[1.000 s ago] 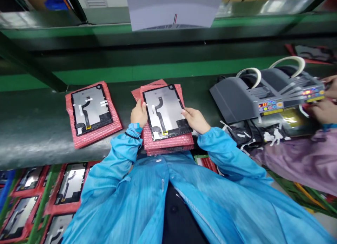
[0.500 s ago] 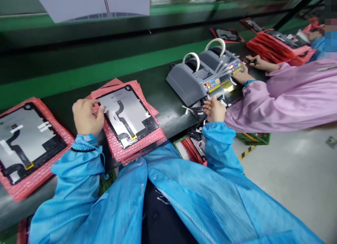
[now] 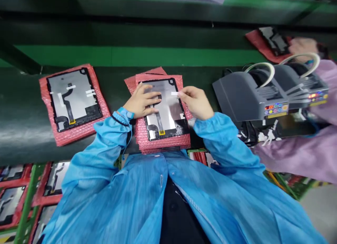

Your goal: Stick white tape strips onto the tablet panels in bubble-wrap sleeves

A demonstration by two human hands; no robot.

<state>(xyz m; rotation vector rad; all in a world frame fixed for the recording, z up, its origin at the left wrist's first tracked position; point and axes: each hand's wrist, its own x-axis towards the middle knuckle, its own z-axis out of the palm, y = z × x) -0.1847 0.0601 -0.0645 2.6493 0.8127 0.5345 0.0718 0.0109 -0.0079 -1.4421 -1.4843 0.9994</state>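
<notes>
Directly before me, a tablet screen panel [image 3: 167, 112] lies back side up on a stack of pink bubble-wrap bags [image 3: 163, 143]. Its back is silver with a black border, and a dark flex cable ends in a yellow-edged connector. My left hand [image 3: 145, 101] rests over the panel's left side with fingers spread, covering part of the cable. Between thumb and forefinger, my right hand [image 3: 197, 101] pinches a short strip of white tape [image 3: 174, 93]. The strip reaches over the panel's upper right edge; whether it touches the surface I cannot tell.
Left on the dark bench is a second panel [image 3: 76, 100] with several white tape strips, on pink bubble wrap. Grey tape dispensers [image 3: 244, 96] stand at right, beside a co-worker's pink sleeve [image 3: 297, 159]. Crates with more panels [image 3: 56, 177] sit below the bench edge.
My right hand has come from the tape dispenser to the panel with a white strip. My left hand has moved from the panel's edge onto its surface. The view has turned right.
</notes>
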